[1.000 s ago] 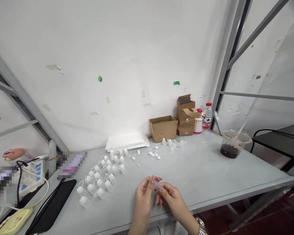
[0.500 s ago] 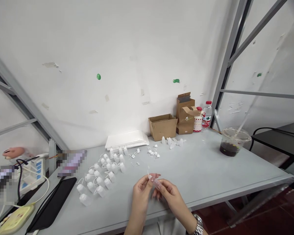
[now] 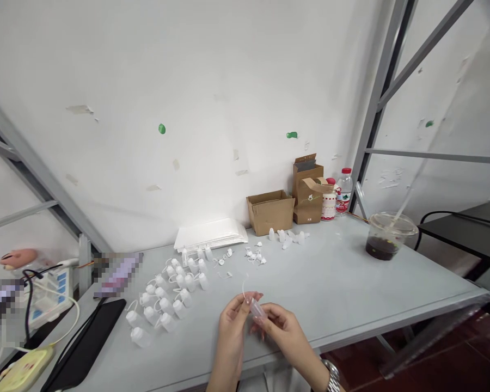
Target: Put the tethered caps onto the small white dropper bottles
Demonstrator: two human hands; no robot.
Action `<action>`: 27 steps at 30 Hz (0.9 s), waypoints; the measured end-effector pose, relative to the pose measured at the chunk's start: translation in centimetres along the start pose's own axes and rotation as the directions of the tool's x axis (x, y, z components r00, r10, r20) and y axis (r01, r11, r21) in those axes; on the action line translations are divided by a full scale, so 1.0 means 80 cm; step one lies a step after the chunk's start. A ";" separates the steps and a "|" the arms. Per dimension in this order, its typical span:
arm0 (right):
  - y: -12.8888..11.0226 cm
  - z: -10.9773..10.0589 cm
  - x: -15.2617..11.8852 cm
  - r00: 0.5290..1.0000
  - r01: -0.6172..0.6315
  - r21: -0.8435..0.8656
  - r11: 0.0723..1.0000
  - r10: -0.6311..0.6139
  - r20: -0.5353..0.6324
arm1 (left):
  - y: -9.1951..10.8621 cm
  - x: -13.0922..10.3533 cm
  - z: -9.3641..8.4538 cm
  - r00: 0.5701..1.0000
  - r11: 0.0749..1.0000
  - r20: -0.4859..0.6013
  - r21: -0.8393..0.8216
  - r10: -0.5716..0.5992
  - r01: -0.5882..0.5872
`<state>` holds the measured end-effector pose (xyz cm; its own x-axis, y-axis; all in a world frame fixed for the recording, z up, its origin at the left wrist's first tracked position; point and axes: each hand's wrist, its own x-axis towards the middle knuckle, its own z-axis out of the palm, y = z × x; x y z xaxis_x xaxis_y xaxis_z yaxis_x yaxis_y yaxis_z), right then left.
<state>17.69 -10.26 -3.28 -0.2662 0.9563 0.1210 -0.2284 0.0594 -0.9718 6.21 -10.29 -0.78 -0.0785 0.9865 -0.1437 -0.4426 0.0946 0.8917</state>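
Note:
My right hand is closed around a small translucent plastic bottle, tilted above the table's front part. My left hand pinches at the bottle's upper end, where a white cap is mostly hidden by the fingers. From that pinch a thin white strap sticks up. To the left stand several capped bottles in loose rows, many with a looped strap. Beyond my hands lie loose white caps, and several uncapped bottles are grouped further back.
White sheets lie stacked against the wall beside a cardboard box. A paper bag and a water bottle stand behind. At right is a cup of dark drink. A black pouch and power strip occupy the left.
The bottle shows more between my hands, and my right fingers have shifted slightly down along it. The strap now stands up more in a curve. The view has moved slightly.

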 end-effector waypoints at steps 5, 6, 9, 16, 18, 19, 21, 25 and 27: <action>0.006 -0.001 -0.001 0.997 -0.002 -0.056 0.998 -0.002 -0.075 | 0.000 0.001 -0.001 0.994 0.999 0.100 -0.012 -0.049 0.050; 0.008 -0.001 -0.002 0.995 0.013 -0.083 0.996 -0.021 -0.098 | -0.001 0.001 -0.001 0.994 0.999 0.096 -0.013 -0.048 0.049; 0.014 -0.002 -0.002 0.982 0.058 -0.155 0.986 -0.084 -0.169 | -0.003 0.000 0.002 1.000 1.000 0.016 0.006 -0.013 0.013; 0.007 0.000 0.000 0.994 0.005 -0.046 0.999 -0.010 -0.106 | -0.002 0.002 0.001 0.997 0.995 0.054 -0.073 -0.058 0.062; 0.000 -0.001 0.001 1.000 -0.027 0.032 0.999 0.027 0.005 | -0.001 0.004 0.000 0.994 0.993 0.078 -0.092 -0.072 0.079; -0.003 -0.002 0.002 0.998 -0.038 0.058 0.998 0.035 0.051 | -0.001 0.004 0.000 0.993 0.993 0.093 -0.091 -0.071 0.080; -0.008 -0.003 0.003 0.994 -0.052 0.086 0.995 0.043 0.105 | -0.001 0.004 0.002 0.990 0.994 0.127 -0.075 -0.066 0.076; -0.007 -0.005 0.002 0.994 -0.059 0.108 0.992 0.048 0.102 | 0.003 0.003 0.007 0.983 0.998 0.170 0.033 -0.066 0.061; -0.004 -0.005 0.001 0.998 -0.043 0.094 0.995 0.037 0.058 | 0.006 0.003 0.008 0.983 0.992 0.177 0.126 -0.041 0.019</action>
<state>18.13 -10.06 -3.03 -0.3280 0.9398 0.0962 -0.3036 -0.0084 -0.9528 6.56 -9.92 -0.07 0.0995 0.9898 -0.1017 -0.3276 0.1291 0.9360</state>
